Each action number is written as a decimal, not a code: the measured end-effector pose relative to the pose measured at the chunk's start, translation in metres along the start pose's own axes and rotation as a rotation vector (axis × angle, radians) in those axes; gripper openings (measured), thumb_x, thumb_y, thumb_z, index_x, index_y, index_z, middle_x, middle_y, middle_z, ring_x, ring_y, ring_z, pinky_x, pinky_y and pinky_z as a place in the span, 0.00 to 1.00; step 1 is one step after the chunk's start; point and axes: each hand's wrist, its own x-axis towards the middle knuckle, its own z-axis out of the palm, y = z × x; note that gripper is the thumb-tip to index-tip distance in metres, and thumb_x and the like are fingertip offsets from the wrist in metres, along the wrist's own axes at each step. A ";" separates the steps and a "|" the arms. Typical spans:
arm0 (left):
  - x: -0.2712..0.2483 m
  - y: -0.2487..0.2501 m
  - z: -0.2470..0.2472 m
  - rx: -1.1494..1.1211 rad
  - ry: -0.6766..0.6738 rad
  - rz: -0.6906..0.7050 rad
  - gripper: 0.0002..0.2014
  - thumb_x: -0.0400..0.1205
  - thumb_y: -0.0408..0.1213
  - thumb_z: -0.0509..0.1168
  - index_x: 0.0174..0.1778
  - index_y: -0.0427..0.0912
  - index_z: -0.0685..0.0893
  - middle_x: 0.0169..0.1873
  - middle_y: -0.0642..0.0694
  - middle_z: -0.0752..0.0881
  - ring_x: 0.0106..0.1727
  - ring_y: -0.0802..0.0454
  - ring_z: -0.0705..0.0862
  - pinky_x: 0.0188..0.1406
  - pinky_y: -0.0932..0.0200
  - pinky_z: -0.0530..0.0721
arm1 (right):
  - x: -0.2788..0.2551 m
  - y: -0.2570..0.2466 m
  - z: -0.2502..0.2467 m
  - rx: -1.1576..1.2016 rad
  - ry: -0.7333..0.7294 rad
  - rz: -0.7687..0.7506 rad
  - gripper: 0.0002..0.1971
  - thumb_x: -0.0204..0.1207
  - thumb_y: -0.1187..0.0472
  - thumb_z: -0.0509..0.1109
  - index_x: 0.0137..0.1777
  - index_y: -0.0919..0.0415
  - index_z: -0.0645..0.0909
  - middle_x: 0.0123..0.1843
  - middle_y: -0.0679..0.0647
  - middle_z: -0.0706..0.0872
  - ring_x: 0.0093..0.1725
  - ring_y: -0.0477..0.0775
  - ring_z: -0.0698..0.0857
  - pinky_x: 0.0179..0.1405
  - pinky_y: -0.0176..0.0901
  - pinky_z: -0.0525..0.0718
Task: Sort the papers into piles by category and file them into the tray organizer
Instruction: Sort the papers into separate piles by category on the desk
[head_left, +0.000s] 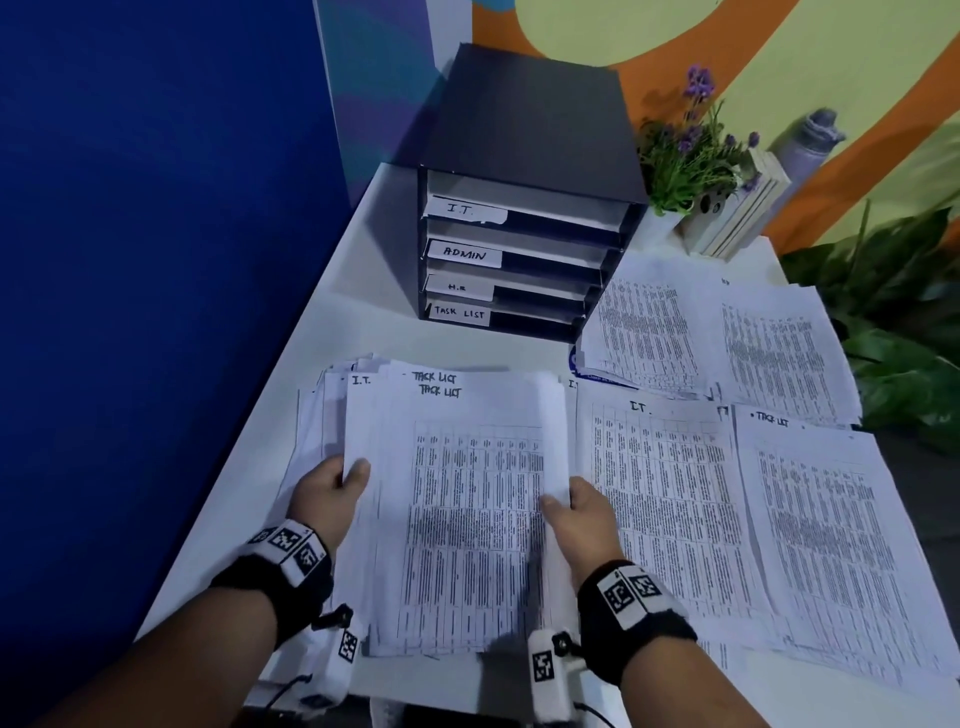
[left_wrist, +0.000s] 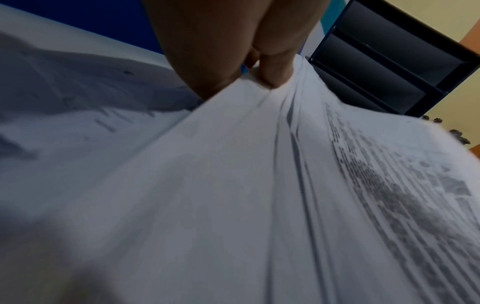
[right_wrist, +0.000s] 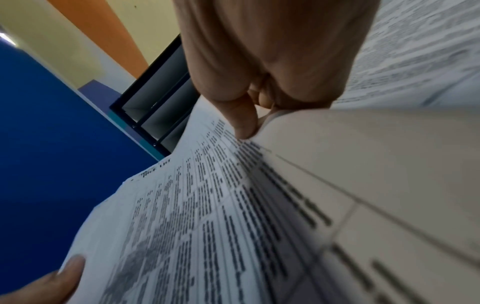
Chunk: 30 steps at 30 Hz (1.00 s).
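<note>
A thick stack of printed papers (head_left: 457, 509) headed "TASK LIST" and "I.T." is held over the white table (head_left: 395, 343). My left hand (head_left: 337, 488) grips its left edge, thumb on top (left_wrist: 270, 67). My right hand (head_left: 566, 506) pinches the right edge, where the top sheet (right_wrist: 363, 164) curls up under the thumb. The black tray organizer (head_left: 519, 249) stands behind, its shelves labelled I.T., ADMIN, H.R and TASK LIST. Sorted piles lie to the right: an I.T. pile (head_left: 670, 504), a TASK LIST pile (head_left: 831, 530) and two more piles (head_left: 717, 338) behind them.
A blue partition (head_left: 156, 260) borders the table on the left. A potted purple-flowered plant (head_left: 685, 156), some books (head_left: 743, 213) and a grey bottle (head_left: 810, 145) stand right of the organizer. Green leaves (head_left: 904, 338) hang past the table's right edge. More loose sheets (head_left: 317, 415) lie under the held stack.
</note>
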 end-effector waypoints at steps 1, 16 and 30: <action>0.002 -0.001 0.000 0.011 0.021 -0.009 0.12 0.86 0.43 0.61 0.58 0.42 0.85 0.51 0.46 0.88 0.55 0.44 0.84 0.59 0.52 0.80 | 0.001 0.001 -0.002 0.005 0.022 0.002 0.08 0.79 0.67 0.69 0.55 0.70 0.76 0.49 0.61 0.84 0.53 0.65 0.84 0.67 0.58 0.80; -0.001 0.017 0.004 -0.199 -0.061 -0.093 0.20 0.80 0.60 0.63 0.55 0.48 0.87 0.50 0.50 0.86 0.52 0.49 0.84 0.58 0.55 0.79 | 0.000 0.001 -0.011 0.278 -0.007 0.075 0.14 0.77 0.76 0.68 0.51 0.56 0.85 0.48 0.54 0.89 0.48 0.53 0.85 0.49 0.45 0.82; 0.001 0.016 0.001 0.222 0.146 0.064 0.11 0.79 0.40 0.71 0.47 0.33 0.89 0.82 0.48 0.59 0.74 0.51 0.72 0.73 0.61 0.67 | 0.001 0.008 -0.020 0.234 0.056 0.055 0.06 0.80 0.69 0.68 0.45 0.60 0.83 0.38 0.53 0.82 0.39 0.55 0.79 0.45 0.48 0.80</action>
